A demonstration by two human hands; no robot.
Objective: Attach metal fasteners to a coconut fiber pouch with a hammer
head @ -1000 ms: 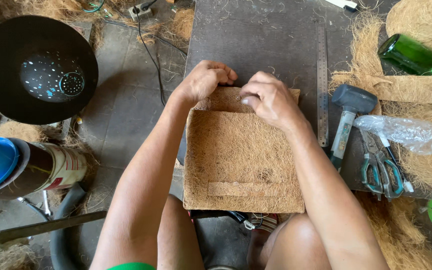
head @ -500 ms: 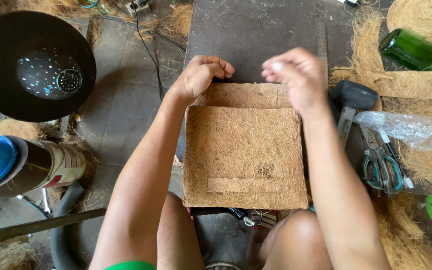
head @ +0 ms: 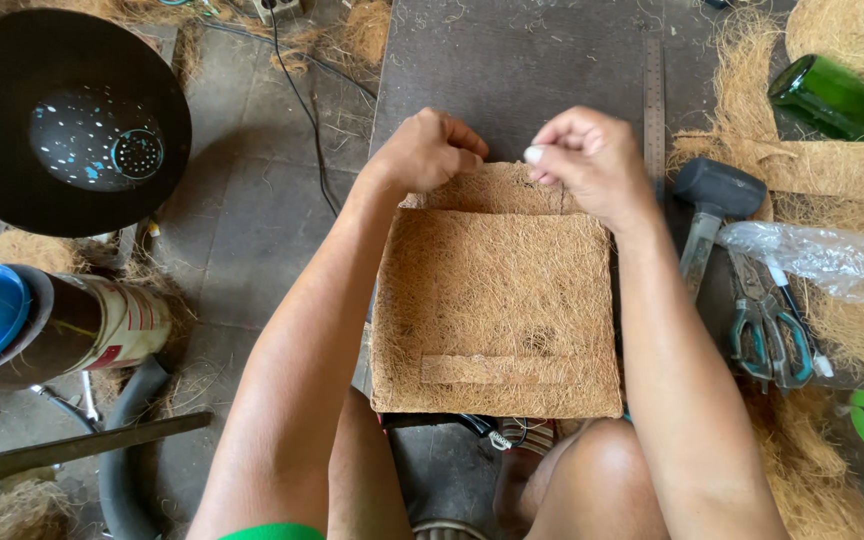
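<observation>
A brown coconut-fibre mat [head: 497, 300], folded into a shallow square shape, lies in front of me on a dark board [head: 542, 70]. My left hand [head: 430, 150] grips the mat's far edge with curled fingers. My right hand [head: 592, 160] is lifted just above the same far edge, fingers pinched together on something thin; I cannot tell whether it is a thread or a needle. A narrow strip of fibre runs across the mat's near side.
A rubber mallet [head: 712, 205], scissors [head: 767, 325], a clear plastic bag [head: 812, 255] and a steel ruler [head: 654, 100] lie to the right. A green bottle [head: 832, 98] rests on loose fibre. A black perforated bowl [head: 62, 120] and a blue-lidded can [head: 42, 320] are at left.
My right hand has lifted off the mat's far edge and moved up and right, fingers pinched. The left hand has stayed on the far edge.
</observation>
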